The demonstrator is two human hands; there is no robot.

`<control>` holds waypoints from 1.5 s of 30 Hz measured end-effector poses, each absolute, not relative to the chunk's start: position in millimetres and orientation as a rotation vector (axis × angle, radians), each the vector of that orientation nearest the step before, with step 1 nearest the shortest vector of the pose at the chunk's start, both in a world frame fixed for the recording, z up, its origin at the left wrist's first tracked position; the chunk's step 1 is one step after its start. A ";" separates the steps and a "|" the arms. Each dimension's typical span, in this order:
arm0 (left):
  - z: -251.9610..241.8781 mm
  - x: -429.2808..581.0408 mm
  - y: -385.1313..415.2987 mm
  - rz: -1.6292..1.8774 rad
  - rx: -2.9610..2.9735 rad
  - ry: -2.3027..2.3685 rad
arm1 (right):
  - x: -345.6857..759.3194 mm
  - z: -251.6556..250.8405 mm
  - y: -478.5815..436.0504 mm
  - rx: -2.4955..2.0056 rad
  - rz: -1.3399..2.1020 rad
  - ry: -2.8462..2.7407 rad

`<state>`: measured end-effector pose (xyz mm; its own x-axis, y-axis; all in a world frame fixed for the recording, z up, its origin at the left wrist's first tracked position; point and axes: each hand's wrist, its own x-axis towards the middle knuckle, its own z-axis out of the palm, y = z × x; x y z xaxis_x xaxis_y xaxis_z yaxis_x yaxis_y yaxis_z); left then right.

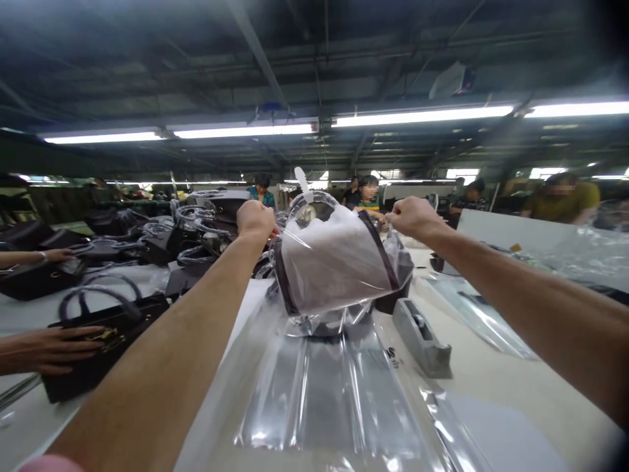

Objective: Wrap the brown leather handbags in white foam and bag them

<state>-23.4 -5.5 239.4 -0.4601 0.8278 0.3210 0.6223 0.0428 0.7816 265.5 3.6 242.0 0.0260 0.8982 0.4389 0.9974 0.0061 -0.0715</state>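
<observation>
A handbag [339, 265], its near side covered by a pale sheet with dark edges showing, sits inside a clear plastic bag [324, 324] in front of me. A white tag [303, 182] sticks up by its wrapped handle. My left hand [255, 219] is closed at the upper left of the plastic bag, and my right hand [411, 216] is closed at its upper right. Both arms reach forward, and the handbag hangs or rests between them; its underside is hidden. Below lie flat clear plastic bags [324, 393] on the table.
A grey tape dispenser [421, 341] stands right of the plastic bags. Several dark handbags [162, 242] crowd the left side. Another person's hand [73, 347] rests on a black handbag [132, 328] there. Other people work farther back. A pale panel [506, 239] stands at right.
</observation>
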 end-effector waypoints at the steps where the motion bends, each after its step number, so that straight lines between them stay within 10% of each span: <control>1: 242.7 -22.7 -4.7 1.400 1.483 2.085 | 264.5 242.5 1.5 -1.956 -0.351 -1.968; 29: 108.3 14.9 -54.5 1.493 1.314 1.446 | 281.0 131.5 -49.0 -1.961 0.105 -2.582; 45: 109.7 21.5 -66.8 1.602 1.425 1.236 | 175.9 94.8 16.1 -1.360 0.096 -2.475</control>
<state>21.5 -66.8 109.7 -0.1936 0.9139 0.3567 0.1136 -0.3403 0.9334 175.9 16.1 94.8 -0.4985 0.8329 0.2404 0.8117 0.5458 -0.2079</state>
